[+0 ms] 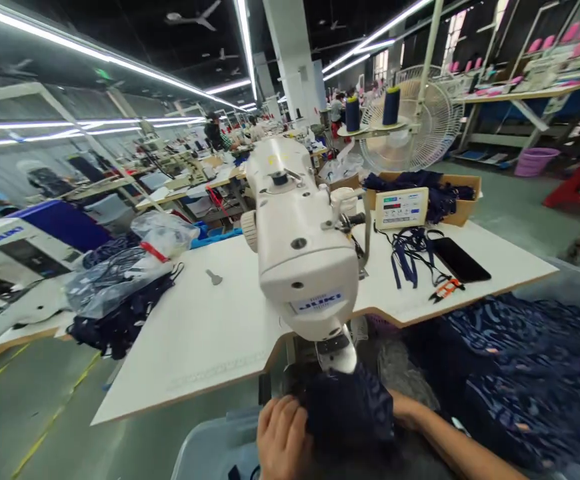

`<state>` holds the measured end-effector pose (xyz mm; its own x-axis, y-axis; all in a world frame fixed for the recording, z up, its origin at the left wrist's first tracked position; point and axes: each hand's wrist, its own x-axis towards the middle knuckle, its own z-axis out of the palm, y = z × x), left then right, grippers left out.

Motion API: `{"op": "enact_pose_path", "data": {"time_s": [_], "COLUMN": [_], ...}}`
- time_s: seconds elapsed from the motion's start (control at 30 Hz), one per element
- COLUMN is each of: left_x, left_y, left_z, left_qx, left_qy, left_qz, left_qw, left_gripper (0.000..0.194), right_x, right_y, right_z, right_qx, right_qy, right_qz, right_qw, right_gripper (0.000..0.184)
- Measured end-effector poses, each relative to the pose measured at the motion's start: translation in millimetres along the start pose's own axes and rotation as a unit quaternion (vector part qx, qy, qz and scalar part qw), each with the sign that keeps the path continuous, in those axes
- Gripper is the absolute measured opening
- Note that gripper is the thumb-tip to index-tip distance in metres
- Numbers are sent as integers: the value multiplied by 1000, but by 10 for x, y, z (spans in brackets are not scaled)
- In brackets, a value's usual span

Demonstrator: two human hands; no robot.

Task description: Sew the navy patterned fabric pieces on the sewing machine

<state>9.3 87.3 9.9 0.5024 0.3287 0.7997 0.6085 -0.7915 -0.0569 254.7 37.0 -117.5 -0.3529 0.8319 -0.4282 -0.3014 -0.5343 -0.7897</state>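
A dark navy piece of fabric with a faint pattern lies at the front end of a white sewing machine, just below its head. My left hand is closed on the fabric's left edge, fingers curled. On the other side, my right hand reaches behind the fabric. Its fingers are hidden there, so their grip does not show. The metal sewing end of the machine meets the fabric's upper edge, and the exact contact point is blurred.
Right on the white table lie a black phone, orange thread snips and navy straps. Behind them are a control panel and a cardboard box of navy pieces. Patterned navy fabric heaps at right; a bin sits below.
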Motion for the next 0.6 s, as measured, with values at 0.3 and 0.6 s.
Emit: {"op": "enact_pose_path", "data": {"time_s": [0.3,0.6], "left_x": [-590,247], "left_y": [-368,616], "left_z": [52,292], "left_qx": [56,-164], "left_qy": [-437,-355], "left_qz": [-326,-102], "left_qw": [836,915], "left_gripper": [34,24], "right_x": [-659,-578], "right_y": [-687,-954], "right_z": [-337,357], "right_qx": [-84,-21], "right_qy": [-106,237], "right_qz": [-20,-60], "right_qw": [991,970], "right_gripper": [57,49]}}
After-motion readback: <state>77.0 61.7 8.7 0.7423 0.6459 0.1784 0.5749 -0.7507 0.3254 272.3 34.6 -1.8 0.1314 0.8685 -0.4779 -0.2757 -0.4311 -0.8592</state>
